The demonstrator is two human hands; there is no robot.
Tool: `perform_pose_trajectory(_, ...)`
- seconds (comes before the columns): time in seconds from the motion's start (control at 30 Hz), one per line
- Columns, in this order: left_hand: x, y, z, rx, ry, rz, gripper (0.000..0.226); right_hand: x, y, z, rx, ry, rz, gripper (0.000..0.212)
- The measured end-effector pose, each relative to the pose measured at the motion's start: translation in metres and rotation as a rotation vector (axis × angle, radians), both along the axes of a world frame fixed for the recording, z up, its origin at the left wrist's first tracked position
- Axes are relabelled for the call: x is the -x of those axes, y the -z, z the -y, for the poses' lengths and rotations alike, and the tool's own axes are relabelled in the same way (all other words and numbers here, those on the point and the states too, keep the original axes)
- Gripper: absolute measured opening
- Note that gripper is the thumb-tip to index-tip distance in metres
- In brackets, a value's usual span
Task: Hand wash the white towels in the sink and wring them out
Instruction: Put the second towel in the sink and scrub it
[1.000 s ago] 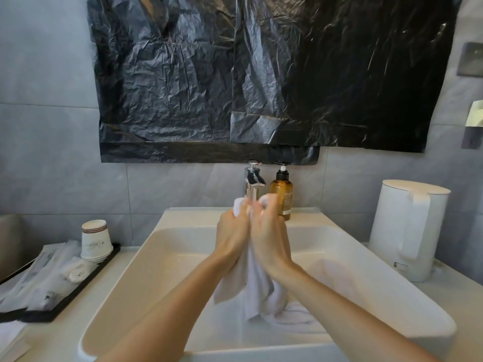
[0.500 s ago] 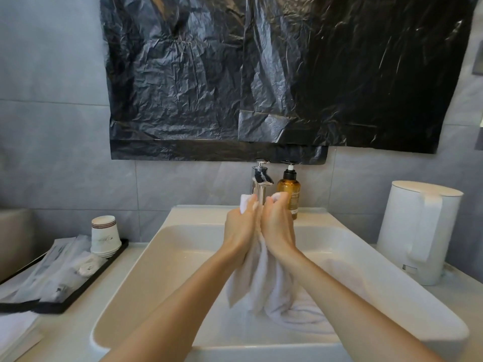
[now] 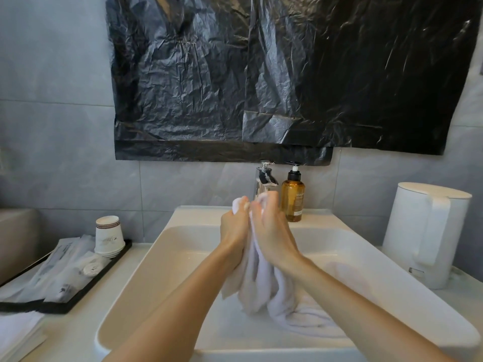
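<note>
A white towel [image 3: 258, 280] hangs bunched over the white sink [image 3: 167, 246], its lower end pooling in the basin at the right. My left hand [image 3: 234, 231] and my right hand [image 3: 269, 228] grip its top side by side, fingers curled round the cloth, knuckles almost touching. Both hands sit just in front of the chrome tap [image 3: 264, 178]. No water stream is visible.
An amber pump bottle [image 3: 293, 199] stands on the rim right of the tap. A white kettle [image 3: 426, 231] sits on the counter at the right. At the left, a black tray [image 3: 86, 286] holds paper cups [image 3: 108, 236] and wrapped sachets. Black plastic sheeting [image 3: 261, 74] covers the wall above.
Both hands keep their grip on the towel and have shifted slightly against each other. The view has drifted a little to the left.
</note>
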State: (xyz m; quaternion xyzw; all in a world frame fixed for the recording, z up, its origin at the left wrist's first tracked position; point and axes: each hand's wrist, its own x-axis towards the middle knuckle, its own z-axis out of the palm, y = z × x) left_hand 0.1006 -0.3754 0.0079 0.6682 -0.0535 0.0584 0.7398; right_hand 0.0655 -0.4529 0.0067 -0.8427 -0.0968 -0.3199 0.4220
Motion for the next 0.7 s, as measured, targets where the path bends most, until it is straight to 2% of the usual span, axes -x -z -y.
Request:
perform_pose_trajectory(0.13, 0.004, 0.0, 0.003, 0.015, 0.058, 0.009, 0.03, -0.022, -0.018, 0.007, -0.287, 0.129, -0.11, 0.015)
perform_pose_trajectory(0.27, -0.007, -0.001, -0.008, -0.037, -0.057, 0.01, 0.027, -0.009, 0.004, -0.014, -0.031, -0.02, -0.077, 0.012)
perform_pose_trajectory(0.3, -0.007, 0.0, -0.009, -0.02, -0.053, 0.007, 0.027, -0.012, 0.002, -0.013, -0.024, -0.018, -0.061, 0.012)
perform_pose_trajectory(0.4, -0.002, 0.004, -0.001, 0.002, 0.025, 0.033, 0.028, -0.026, -0.007, 0.0, -0.224, 0.097, -0.049, 0.015)
perform_pose_trajectory(0.43, -0.002, 0.005, 0.001, 0.0, 0.043, 0.04, 0.028, -0.024, -0.005, 0.002, -0.226, 0.106, -0.018, 0.015)
perform_pose_trajectory(0.57, -0.008, 0.0, -0.002, 0.01, -0.012, 0.05, 0.022, -0.007, 0.008, -0.007, -0.021, -0.028, 0.104, 0.013)
perform_pose_trajectory(0.7, 0.003, 0.0, 0.004, 0.024, 0.105, 0.006, 0.036, -0.03, -0.008, 0.011, -0.279, 0.14, -0.007, 0.012)
